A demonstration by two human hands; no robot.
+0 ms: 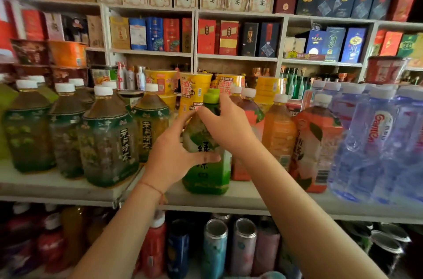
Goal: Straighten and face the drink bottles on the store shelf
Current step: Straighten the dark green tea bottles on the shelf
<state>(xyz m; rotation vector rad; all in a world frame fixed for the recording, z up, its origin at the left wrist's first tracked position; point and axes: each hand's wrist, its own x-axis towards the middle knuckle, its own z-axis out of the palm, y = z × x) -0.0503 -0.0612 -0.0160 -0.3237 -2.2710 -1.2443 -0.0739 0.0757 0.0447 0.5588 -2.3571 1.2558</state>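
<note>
- A green tea bottle (207, 164) with a light green cap stands upright on the white store shelf (240, 198), near its front edge, and both hands are closed around it.
- The left hand (174, 155) wraps the bottle's left side at mid-height; its thumb lies across the front of the label, and a thin red cord circles the wrist.
- The right hand (225, 125) grips higher up, over the shoulder and neck just under the cap, fingers curled round the left and back of the neck.
- Left of the held bottle stand jasmine tea bottles (107, 141) with white caps, in rows (the front one just beside the left hand).
- To the right stand orange-labelled tea bottles (315, 143), one touching or nearly touching the right forearm; I cannot tell which.
- Further right are clear water bottles (375, 141) with white caps.
- Behind the row stand yellow instant noodle cups (194, 86).
- On the shelf below are cans (215, 246) and more bottles, blurred.
</note>
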